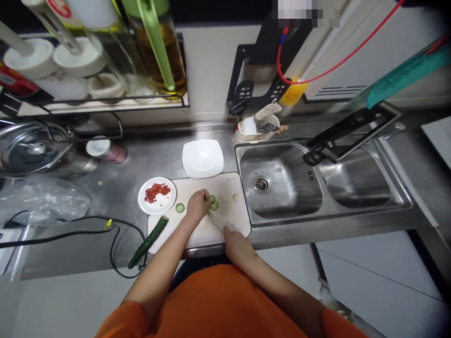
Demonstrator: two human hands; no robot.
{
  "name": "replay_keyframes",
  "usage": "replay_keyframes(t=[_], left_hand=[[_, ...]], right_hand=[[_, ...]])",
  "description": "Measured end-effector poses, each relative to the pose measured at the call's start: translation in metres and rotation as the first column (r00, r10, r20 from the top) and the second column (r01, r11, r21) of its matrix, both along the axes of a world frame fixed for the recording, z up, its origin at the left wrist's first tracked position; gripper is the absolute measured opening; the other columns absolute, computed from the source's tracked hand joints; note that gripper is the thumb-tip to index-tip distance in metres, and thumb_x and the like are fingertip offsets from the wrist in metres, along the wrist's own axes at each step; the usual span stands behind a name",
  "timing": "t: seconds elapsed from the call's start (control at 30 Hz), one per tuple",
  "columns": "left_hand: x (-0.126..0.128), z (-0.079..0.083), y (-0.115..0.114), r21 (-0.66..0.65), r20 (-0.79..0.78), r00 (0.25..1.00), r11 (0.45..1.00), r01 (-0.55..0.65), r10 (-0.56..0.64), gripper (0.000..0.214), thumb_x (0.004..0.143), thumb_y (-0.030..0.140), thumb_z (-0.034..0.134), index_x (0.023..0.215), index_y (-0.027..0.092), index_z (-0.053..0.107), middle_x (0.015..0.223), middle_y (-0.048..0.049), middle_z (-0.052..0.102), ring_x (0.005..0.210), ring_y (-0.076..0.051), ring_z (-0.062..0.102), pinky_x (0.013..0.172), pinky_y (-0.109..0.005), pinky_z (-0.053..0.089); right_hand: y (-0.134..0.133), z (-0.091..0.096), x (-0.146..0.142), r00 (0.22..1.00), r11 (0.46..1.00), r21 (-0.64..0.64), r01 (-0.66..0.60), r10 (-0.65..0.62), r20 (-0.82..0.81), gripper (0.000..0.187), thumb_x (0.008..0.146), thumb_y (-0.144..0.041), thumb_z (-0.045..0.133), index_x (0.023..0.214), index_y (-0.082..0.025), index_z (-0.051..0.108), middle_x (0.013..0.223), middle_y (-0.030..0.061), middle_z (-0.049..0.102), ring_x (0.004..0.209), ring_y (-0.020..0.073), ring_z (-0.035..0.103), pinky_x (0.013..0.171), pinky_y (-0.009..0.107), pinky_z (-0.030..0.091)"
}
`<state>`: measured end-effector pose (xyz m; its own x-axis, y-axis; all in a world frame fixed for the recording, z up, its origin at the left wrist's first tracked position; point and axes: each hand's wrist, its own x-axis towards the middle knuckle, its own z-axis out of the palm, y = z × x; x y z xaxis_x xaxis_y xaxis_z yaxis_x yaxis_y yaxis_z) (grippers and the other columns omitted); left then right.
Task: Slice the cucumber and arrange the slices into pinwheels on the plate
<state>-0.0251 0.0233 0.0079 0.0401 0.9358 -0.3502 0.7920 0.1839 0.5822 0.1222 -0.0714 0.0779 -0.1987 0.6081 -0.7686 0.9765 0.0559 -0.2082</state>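
Observation:
On the white cutting board (197, 239), my left hand (198, 205) is closed, its fingertips at a few thin cucumber slices (213, 205). My right hand (237, 245) is wrapped round the handle of a knife (215, 222). The blade, pale and hard to make out, points toward my left fingers. One separate cucumber slice (180, 208) lies left of my left hand, and a pale end piece (235, 197) lies at the board's right. A dark green length of cucumber (150, 241), cut at its upper end, rests across the board's left edge.
A plate (141, 203) of chopped red pieces overlaps the board's upper left corner. Behind the board stands a white square dish (202, 162). A double steel sink (282, 188) is at the right. Black cables (70, 232) and a clear plastic bag (45, 199) lie at the left.

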Motion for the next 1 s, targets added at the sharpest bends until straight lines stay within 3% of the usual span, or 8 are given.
replay_keyframes(t=[0.13,0.3,0.5,0.63,0.77,0.87,1.0], left_hand=[[-0.006,0.005,-0.002,-0.039,0.091,0.994,0.997,-0.060,0.063,0.007,0.073,0.016,0.057,0.077,0.020,0.059,0.070,0.0028,0.063,0.064,-0.011,0.055,0.061,-0.021,0.038],[-0.033,0.007,-0.009,-0.058,0.080,0.988,0.990,-0.129,0.133,0.012,0.071,0.016,0.058,0.080,0.021,0.064,0.070,0.0042,0.065,0.063,-0.010,0.056,0.061,-0.019,0.039],[-0.056,0.001,-0.018,-0.051,0.090,0.996,0.999,-0.018,0.022,0.015,0.072,0.013,0.053,0.074,0.020,0.066,0.066,0.0039,0.064,0.063,-0.010,0.056,0.062,-0.020,0.040],[-0.053,-0.007,-0.023,0.088,0.081,0.993,0.993,0.075,-0.082,0.020,0.073,0.009,0.050,0.080,0.020,0.066,0.080,-0.0005,0.067,0.078,-0.014,0.059,0.073,-0.022,0.043],[-0.045,-0.012,-0.037,0.180,-0.050,0.999,0.983,0.021,-0.012,0.019,0.077,0.019,0.056,0.094,0.018,0.063,0.086,-0.0058,0.064,0.084,-0.018,0.057,0.078,-0.028,0.043],[-0.040,-0.013,-0.049,0.158,-0.135,0.990,0.987,-0.017,0.039,0.016,0.076,0.022,0.058,0.091,0.017,0.061,0.086,-0.0071,0.062,0.082,-0.020,0.056,0.075,-0.030,0.042],[-0.035,-0.014,-0.054,0.164,-0.135,0.987,0.984,-0.069,0.092,0.015,0.076,0.017,0.055,0.089,0.017,0.061,0.087,-0.0069,0.062,0.082,-0.019,0.055,0.074,-0.029,0.041]], right_hand=[[0.001,-0.001,0.001,1.000,1.000,-0.008,0.004,-0.004,0.012,0.043,0.084,-0.002,0.030,0.123,-0.011,0.044,0.098,0.0172,0.065,0.097,0.0244,0.062,0.074,0.031,0.048],[0.004,-0.001,0.003,1.000,1.000,-0.024,0.020,-0.020,0.000,0.042,0.082,-0.001,0.033,0.120,-0.012,0.046,0.097,0.0158,0.065,0.097,0.0246,0.062,0.075,0.031,0.047],[0.005,-0.002,0.008,0.999,0.998,-0.048,0.049,-0.049,0.001,0.043,0.081,0.000,0.032,0.118,-0.014,0.048,0.097,0.0155,0.065,0.097,0.0283,0.062,0.076,0.036,0.047],[0.005,-0.001,0.010,1.000,1.000,-0.015,0.024,-0.024,0.010,0.043,0.080,0.000,0.032,0.118,-0.013,0.048,0.096,0.0165,0.065,0.096,0.0274,0.062,0.073,0.034,0.048],[0.004,0.000,0.009,1.000,1.000,0.000,0.016,-0.016,0.015,0.044,0.079,0.000,0.031,0.118,-0.013,0.048,0.094,0.0158,0.066,0.094,0.0278,0.063,0.069,0.034,0.048],[0.004,0.000,0.009,1.000,1.000,0.001,0.024,-0.025,0.019,0.042,0.079,0.000,0.032,0.114,-0.013,0.050,0.092,0.0150,0.066,0.092,0.0280,0.064,0.068,0.034,0.049],[0.004,0.001,0.008,1.000,1.000,0.010,0.017,-0.017,0.017,0.042,0.079,0.000,0.032,0.115,-0.013,0.049,0.092,0.0151,0.066,0.094,0.0275,0.063,0.069,0.033,0.048]])
